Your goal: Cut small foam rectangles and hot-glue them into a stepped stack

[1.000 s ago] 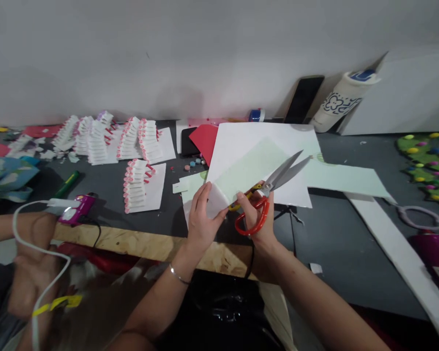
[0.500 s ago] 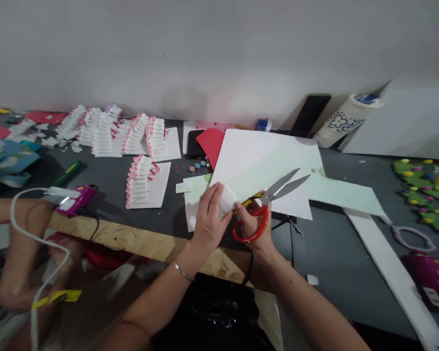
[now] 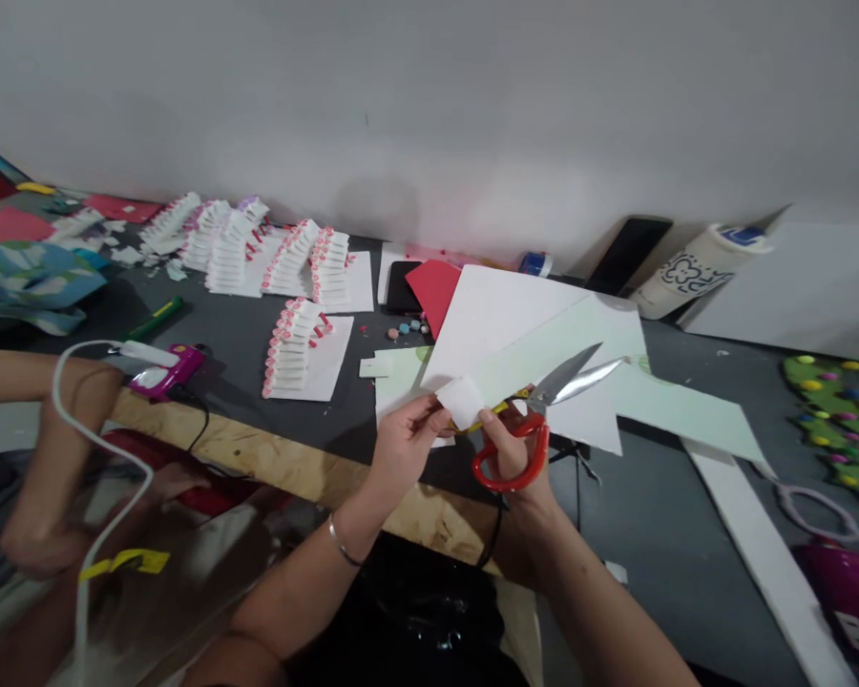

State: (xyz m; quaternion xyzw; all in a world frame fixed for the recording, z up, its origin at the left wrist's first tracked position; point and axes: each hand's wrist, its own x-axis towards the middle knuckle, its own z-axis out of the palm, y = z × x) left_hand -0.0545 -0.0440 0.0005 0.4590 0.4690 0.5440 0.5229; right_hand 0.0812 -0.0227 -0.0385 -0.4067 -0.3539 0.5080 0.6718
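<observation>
My right hand (image 3: 516, 465) grips red-handled scissors (image 3: 536, 410), whose steel blades point right and slightly up over the paper. My left hand (image 3: 403, 444) pinches the near corner of a pale green paper strip (image 3: 544, 348), which shows a small white flap (image 3: 460, 401) at its end. The strip runs up to the right, over a large white sheet (image 3: 493, 310) on the dark grey table (image 3: 651, 496). The scissor blades look nearly shut, just right of the pinched corner.
Rows of small white-and-pink pieces (image 3: 293, 277) lie at the back left. A pink glue gun (image 3: 164, 367) with a white cable sits near another person's arm (image 3: 43, 458) at left. A red sheet (image 3: 435, 286), phone (image 3: 626, 253), white tube (image 3: 698, 270) and green felt shapes (image 3: 837, 401) lie around.
The blades have closed from wide apart to nearly shut. Both hands with the paper corner shifted slightly right and down in the picture as the view turned.
</observation>
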